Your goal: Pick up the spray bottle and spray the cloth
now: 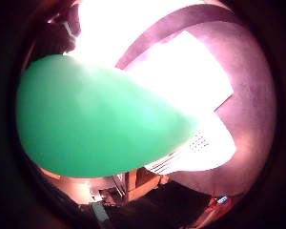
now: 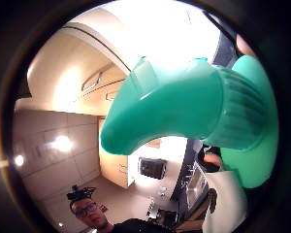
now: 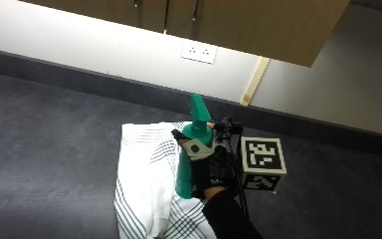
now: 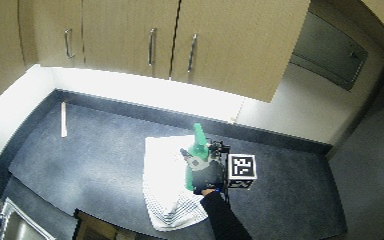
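The gloved right hand [image 3: 207, 167] is closed around the green spray bottle [image 3: 192, 149] and holds it above the surface, its fingers curled round the body of the bottle. The nozzle points toward the wall, over the white striped cloth [image 3: 144, 179], which lies crumpled on the dark grey surface [image 3: 45, 139].

Behind the surface there is a white wall with a socket [image 3: 198, 51], and wooden cabinets [image 4: 145, 35] hang above it. A sink [image 4: 9, 222] is cut off at the corner of the wide view.

The trigger of the bottle is hidden by the hand, and the near edge of the cloth is out of view.
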Demonstrator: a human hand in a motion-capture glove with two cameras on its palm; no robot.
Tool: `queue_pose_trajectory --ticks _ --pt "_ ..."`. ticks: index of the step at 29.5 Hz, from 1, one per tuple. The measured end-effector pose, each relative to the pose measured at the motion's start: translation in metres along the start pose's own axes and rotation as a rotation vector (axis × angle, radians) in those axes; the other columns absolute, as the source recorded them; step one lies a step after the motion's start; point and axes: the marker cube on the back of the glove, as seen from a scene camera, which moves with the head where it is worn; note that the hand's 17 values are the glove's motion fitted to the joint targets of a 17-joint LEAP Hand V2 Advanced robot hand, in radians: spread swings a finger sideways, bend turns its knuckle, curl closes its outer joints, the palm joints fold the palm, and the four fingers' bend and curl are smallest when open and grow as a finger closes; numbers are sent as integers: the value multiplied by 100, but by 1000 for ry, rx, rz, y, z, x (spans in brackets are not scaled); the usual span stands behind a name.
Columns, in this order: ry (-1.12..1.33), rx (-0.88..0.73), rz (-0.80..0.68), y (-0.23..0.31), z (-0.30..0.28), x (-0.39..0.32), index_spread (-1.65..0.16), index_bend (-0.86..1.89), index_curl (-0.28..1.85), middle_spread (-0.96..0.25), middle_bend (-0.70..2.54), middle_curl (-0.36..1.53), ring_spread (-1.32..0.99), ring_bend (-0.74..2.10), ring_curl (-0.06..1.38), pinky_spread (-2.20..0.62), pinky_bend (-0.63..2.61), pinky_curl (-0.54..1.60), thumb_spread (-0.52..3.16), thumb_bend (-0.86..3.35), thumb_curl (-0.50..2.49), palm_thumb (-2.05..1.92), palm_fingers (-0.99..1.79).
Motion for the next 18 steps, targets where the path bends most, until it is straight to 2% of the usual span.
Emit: queue_pose_trajectory --ticks 6,18 --pt "151 -41 135 -17 1 12 -11 11 39 1 23 48 -1 36 43 8 28 35 71 -2 68 108 92" --pt "511 -385 870 -25 8 58 -9 11 36 3 24 51 -1 42 47 5 40 42 68 -3 68 105 98"
